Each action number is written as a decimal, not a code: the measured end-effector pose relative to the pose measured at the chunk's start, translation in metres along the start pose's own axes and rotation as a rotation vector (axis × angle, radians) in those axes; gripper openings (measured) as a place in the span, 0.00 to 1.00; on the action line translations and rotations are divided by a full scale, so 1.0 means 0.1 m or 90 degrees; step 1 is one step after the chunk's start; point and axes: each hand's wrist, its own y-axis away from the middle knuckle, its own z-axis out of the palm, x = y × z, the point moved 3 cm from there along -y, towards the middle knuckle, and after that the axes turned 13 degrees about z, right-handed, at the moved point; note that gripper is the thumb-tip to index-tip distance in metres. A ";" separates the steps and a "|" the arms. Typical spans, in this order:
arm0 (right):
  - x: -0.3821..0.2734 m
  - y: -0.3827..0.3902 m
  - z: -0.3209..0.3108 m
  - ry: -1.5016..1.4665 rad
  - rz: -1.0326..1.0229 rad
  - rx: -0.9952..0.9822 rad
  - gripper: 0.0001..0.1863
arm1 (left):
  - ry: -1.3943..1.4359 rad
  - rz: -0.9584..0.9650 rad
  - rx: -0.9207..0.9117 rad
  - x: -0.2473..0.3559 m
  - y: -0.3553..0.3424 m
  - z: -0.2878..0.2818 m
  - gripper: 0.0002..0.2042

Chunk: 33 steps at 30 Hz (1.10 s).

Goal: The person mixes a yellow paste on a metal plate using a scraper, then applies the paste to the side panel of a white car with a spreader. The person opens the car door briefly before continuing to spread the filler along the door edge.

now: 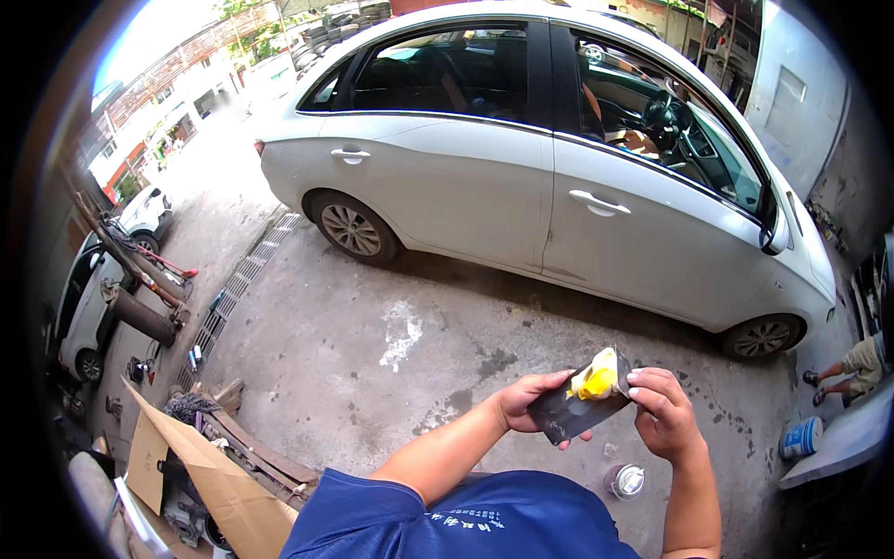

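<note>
Yellow putty blob [596,380] sits on dark flat board [575,410], held chest-high over concrete. Left hand [527,399] pinches board's edge; right hand [663,410] fingertips pinch its top corner by the putty. Risk: board tilts, putty slides off onto spray can [626,481] below
</note>
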 end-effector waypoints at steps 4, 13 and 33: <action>0.25 0.03 0.10 0.080 0.044 -0.015 0.22 | 0.003 0.032 0.007 -0.03 0.02 0.08 0.28; 0.44 0.13 0.46 -0.938 0.453 -0.087 0.20 | 0.078 -0.032 0.002 -0.10 -0.08 -0.03 0.29; 0.32 0.10 0.08 -0.580 0.218 0.002 0.22 | 0.005 -0.004 0.038 -0.06 -0.06 -0.14 0.28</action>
